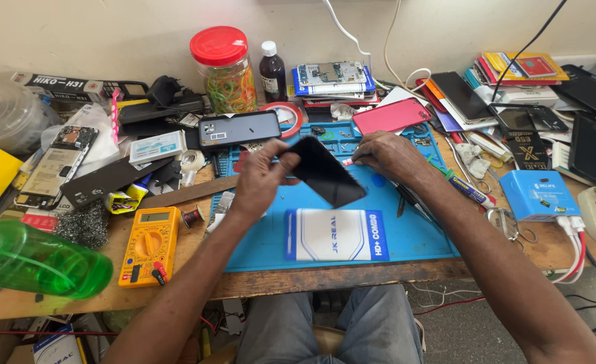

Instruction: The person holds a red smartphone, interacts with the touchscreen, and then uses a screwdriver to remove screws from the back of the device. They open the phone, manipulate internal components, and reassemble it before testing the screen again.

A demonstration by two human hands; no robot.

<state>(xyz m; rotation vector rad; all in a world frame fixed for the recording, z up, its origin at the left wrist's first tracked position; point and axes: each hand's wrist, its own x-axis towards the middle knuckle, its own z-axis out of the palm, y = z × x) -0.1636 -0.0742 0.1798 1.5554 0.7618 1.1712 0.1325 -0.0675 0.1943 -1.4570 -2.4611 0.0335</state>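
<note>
surface: blue mat [405, 236] on cluttered wooden bench [298, 280] | left hand [261, 182] grip clamped on black panel [325, 172]

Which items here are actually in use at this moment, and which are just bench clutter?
In use:
left hand
right hand
black phone screen
blue work mat

Lying about:
yellow multimeter
green bottle
red-lidded jar
pink phone

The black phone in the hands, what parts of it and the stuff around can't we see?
Head view:
- Black phone: its far corner is hidden under the left hand.
- Right hand: fingertips curl down out of sight, so what they touch on the blue mat is unclear.
- Green bottle: cut off by the left edge.
</note>
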